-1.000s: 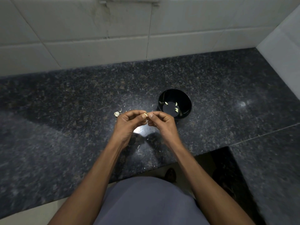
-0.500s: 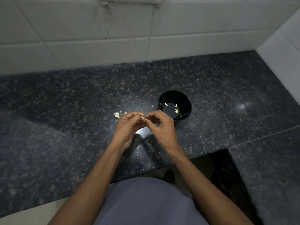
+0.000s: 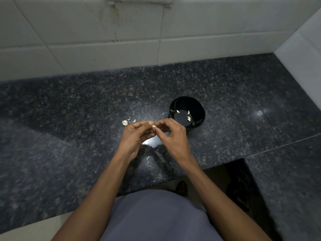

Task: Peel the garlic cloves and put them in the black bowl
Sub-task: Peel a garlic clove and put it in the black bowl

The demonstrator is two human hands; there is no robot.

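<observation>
Both hands pinching garlic clove (image 3: 153,126), black bowl (image 3: 198,108)

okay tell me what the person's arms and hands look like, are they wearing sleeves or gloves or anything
Both forearms are bare right to the bottom of the picture: no sleeves in sight. The left hand and right hand wear no gloves, and no rings, watch or bracelet can be seen. The only clothing in view is a grey-blue garment over the torso.
</observation>
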